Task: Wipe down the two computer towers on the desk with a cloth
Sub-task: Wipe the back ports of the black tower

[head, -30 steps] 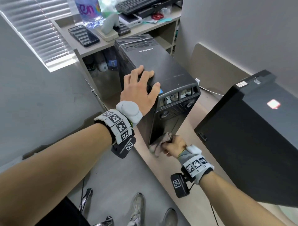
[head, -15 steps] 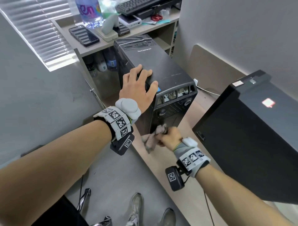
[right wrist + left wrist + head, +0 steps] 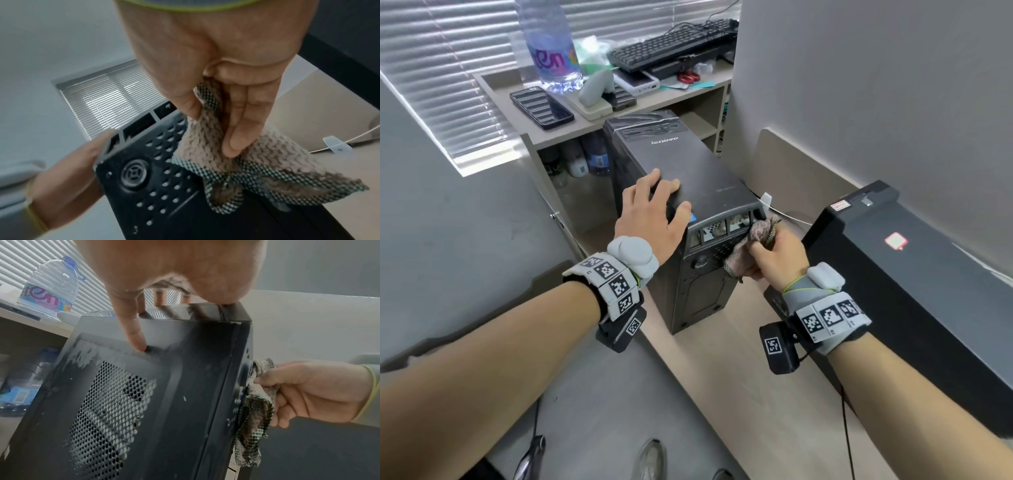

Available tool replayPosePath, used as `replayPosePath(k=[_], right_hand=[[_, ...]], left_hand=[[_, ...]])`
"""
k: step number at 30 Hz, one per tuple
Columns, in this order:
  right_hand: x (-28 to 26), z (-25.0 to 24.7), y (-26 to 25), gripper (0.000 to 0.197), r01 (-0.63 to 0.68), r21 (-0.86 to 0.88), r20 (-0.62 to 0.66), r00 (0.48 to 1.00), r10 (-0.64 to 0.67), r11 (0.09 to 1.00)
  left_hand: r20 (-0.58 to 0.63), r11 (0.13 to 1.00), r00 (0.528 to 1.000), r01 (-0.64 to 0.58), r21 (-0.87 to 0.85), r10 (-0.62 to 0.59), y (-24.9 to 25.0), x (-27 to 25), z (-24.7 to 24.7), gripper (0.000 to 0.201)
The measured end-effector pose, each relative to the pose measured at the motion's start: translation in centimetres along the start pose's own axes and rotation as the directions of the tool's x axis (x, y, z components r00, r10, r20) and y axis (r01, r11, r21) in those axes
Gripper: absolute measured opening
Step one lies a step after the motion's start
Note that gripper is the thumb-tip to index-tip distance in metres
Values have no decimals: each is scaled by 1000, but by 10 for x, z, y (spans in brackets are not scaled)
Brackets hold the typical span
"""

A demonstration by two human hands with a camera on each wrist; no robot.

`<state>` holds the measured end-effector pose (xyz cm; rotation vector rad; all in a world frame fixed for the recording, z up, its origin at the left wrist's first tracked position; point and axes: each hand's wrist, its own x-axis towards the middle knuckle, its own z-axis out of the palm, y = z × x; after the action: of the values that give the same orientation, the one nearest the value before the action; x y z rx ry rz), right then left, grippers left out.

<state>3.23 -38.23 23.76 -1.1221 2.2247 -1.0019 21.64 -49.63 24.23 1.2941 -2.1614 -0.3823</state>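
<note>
The Lenovo tower (image 3: 688, 192) is stood upright on the tabletop (image 3: 774, 394), and it serves as the landmark here. The left hand (image 3: 650, 216) is laid flat on the tower's top panel, near the end that bears the vented face, with fingers spread and straight; in the left wrist view one finger (image 3: 133, 332) is seen pointing down over the perforated side panel, touching it. The right hand (image 3: 777, 257) is held against that vented face, fingers and thumb curled round a bunched cloth (image 3: 760, 233), a knitted grey-brown piece with a chequered edge. The cloth is pressed to the upper part of the face, just below the row of open slots; in the right wrist view its loose corner (image 3: 308, 186) is seen hanging over the right edge of the face, beside the round button (image 3: 133, 173). How much of the cloth truly touches the panel is hard to judge, as that view is blurred.

The second tower (image 3: 914, 274), plain black with a small red sticker, is stood to the right of the Lenovo tower, apart from it and untouched by either hand. Behind the Lenovo tower a shelf (image 3: 500, 92) is seen, on which a phone (image 3: 541, 108), a large water bottle (image 3: 551, 44) and a keyboard (image 3: 671, 44) are set
</note>
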Motion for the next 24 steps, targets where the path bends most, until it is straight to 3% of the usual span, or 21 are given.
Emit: replayPosePath(k=[3,6,10,13,16,21,24], right_hand=[[-6,0,-6,13,21,-56,-43,999,-23,998],[-5,-4,-9,20,-23,126,34,999,18,992],[12,-5,13,42,-21,50,37,999,20,999],[9,-9,1,25,-139,222,79,989,124,965],[14,-13,-6,3,-314,412,155,949,273,856],[12,-1,-6,13,-265,305,25,963,270,915],[9,4,-9,32,-209,212,19,978,210,955]], left_hand=[[4,1000,1000,7,3,-7,0,0,-1,40],[4,1000,1000,7,4,-7,-1,0,-1,40],[7,1000,1000,13,3,-13,3,1,0,39],[8,1000,1000,12,6,-12,3,1,-1,39],[14,1000,1000,19,14,-19,2,0,-1,40],[16,1000,1000,17,16,-17,2,0,-2,39],[24,1000,999,20,17,-21,-1,-1,-4,39]])
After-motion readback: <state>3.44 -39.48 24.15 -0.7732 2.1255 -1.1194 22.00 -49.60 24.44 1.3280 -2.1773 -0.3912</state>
